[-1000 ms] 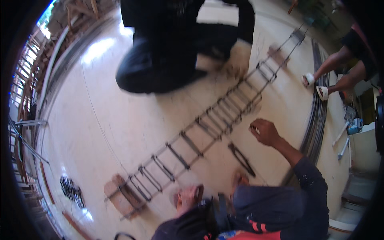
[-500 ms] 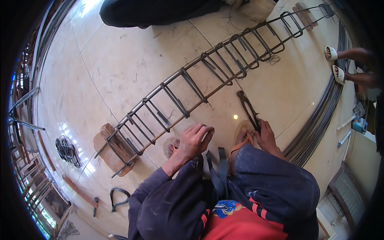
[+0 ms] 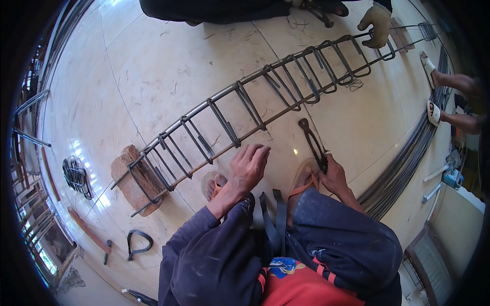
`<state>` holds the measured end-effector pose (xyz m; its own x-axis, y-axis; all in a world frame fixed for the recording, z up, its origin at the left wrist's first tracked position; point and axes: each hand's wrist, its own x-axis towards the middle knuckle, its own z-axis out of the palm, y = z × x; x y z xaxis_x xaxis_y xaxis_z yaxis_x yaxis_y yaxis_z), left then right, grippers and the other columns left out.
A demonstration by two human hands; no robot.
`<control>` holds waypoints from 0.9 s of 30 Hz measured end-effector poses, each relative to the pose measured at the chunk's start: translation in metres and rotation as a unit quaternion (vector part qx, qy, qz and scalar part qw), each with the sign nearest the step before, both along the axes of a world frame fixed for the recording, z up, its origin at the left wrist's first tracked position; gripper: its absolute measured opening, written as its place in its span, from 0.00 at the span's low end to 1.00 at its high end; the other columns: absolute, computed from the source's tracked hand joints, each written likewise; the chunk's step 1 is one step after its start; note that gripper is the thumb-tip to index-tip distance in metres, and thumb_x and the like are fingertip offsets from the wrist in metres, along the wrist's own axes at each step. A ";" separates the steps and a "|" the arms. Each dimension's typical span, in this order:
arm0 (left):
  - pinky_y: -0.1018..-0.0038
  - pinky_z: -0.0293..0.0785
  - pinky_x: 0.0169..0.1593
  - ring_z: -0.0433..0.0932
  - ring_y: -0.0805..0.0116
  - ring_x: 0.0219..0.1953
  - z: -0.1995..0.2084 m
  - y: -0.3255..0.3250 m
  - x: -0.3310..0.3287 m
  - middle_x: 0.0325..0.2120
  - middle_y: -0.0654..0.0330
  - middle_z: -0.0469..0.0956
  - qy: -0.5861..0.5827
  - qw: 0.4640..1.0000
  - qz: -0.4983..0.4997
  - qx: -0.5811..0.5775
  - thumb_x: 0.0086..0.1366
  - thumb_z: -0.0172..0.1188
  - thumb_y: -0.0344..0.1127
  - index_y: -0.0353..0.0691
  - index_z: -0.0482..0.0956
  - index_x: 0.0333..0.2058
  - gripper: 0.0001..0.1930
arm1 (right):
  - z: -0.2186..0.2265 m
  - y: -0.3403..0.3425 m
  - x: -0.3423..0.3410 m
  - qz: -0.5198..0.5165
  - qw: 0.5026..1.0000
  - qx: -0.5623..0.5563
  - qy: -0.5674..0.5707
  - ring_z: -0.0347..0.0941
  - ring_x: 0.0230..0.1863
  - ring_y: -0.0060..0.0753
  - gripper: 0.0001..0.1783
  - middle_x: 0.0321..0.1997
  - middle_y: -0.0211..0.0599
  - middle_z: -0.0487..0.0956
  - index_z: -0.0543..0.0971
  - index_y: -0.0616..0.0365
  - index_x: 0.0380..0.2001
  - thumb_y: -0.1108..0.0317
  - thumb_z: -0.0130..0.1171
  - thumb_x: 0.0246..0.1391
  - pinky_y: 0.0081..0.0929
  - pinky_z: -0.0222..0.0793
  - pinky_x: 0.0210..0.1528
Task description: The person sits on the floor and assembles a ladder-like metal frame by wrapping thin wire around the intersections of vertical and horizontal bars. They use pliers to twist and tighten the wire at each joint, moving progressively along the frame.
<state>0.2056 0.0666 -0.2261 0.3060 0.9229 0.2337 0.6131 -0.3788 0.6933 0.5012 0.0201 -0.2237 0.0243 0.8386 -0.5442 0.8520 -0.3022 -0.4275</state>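
Note:
My right hand [image 3: 334, 175] grips the handles of dark tying pincers [image 3: 309, 136], whose jaws point away from me over the floor. My left hand [image 3: 248, 167] is raised over my left knee with its fingers curled together; what they hold, if anything, is hidden. Beyond both hands a long rebar cage [image 3: 224, 122] runs from near left to far right, with dark square stirrups along its bars. Its near end rests on a reddish brick block [image 3: 124, 157]. A co-worker's gloved hand [image 3: 378, 24] is at the far end of the cage.
Another block [image 3: 401, 36] supports the far end. Long steel rods [image 3: 403, 158] lie along the right, beside a person's sandalled feet [image 3: 434, 111]. At left are a pile of stirrups [image 3: 76, 177], a bent dark bundle [image 3: 140, 244] and a hammer [image 3: 107, 251].
The co-worker's gloved hand has moved right onto the cage's far end, and dark pincers now show near that person's foot. My hands keep their poses; the view has shifted slightly.

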 end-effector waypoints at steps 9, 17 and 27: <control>0.68 0.72 0.42 0.76 0.61 0.40 0.001 0.045 0.006 0.40 0.59 0.75 0.114 0.990 -0.008 0.082 0.52 0.68 0.35 0.41 0.73 0.47 0.23 | -0.001 -0.001 0.003 -0.011 1.000 -0.006 0.017 0.74 0.42 0.61 0.24 0.38 0.57 0.76 0.67 0.66 0.47 0.72 0.60 0.45 0.47 0.69 0.43; 0.72 0.71 0.36 0.74 0.68 0.33 -0.013 0.049 0.003 0.34 0.64 0.75 0.113 0.986 -0.010 0.122 0.59 0.62 0.39 0.43 0.72 0.47 0.18 | 0.003 0.004 -0.001 -0.021 0.999 -0.041 0.007 0.74 0.43 0.63 0.22 0.38 0.59 0.76 0.67 0.66 0.44 0.72 0.59 0.45 0.49 0.69 0.44; 0.75 0.70 0.29 0.75 0.68 0.24 -0.012 0.054 0.001 0.28 0.65 0.77 0.087 0.987 -0.018 0.137 0.55 0.66 0.37 0.43 0.73 0.44 0.19 | 0.000 0.004 0.000 -0.025 0.999 -0.032 0.017 0.74 0.41 0.64 0.20 0.36 0.59 0.75 0.66 0.65 0.42 0.73 0.59 0.45 0.50 0.68 0.42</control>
